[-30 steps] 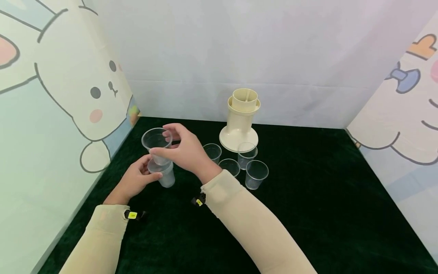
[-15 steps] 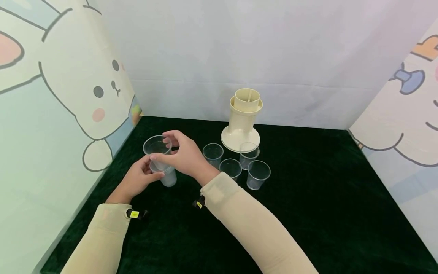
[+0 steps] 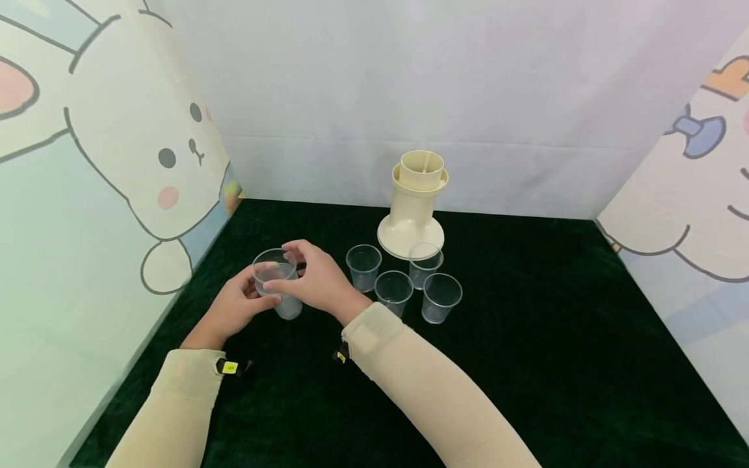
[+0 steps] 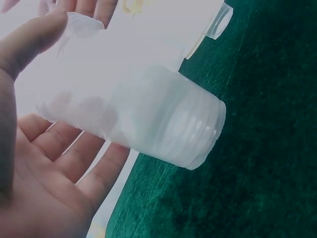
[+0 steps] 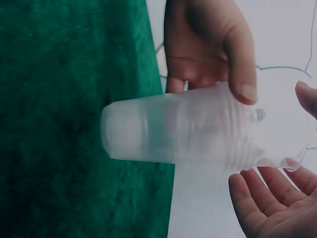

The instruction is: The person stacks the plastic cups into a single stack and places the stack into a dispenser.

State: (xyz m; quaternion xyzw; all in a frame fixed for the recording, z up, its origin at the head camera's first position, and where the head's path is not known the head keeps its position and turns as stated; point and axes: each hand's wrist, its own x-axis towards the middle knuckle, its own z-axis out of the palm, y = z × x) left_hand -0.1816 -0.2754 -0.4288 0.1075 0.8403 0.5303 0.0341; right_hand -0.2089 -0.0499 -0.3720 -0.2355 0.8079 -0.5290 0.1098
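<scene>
Clear, tapered plastic cup (image 3: 274, 269) lowered; now partly nested inside translucent plastic cup stack (image 3: 289, 307). Left hand (image 3: 236, 304) grips stack; right hand (image 3: 320, 279) pinches cup.

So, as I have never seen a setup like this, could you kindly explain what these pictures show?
Of course. There is no machine here, only a person's two bare hands. The large picture comes from a head camera looking forward and down; the two close-ups come from cameras on the left and right wrists, so the cups appear tipped sideways there.

The left hand holds what looks like a stack of clear cups. The right hand pinches another cup, whose rim stands above the stack.

On the dark green cloth stand four loose cups and, behind them, a cream-coloured piece with a round base.
</scene>
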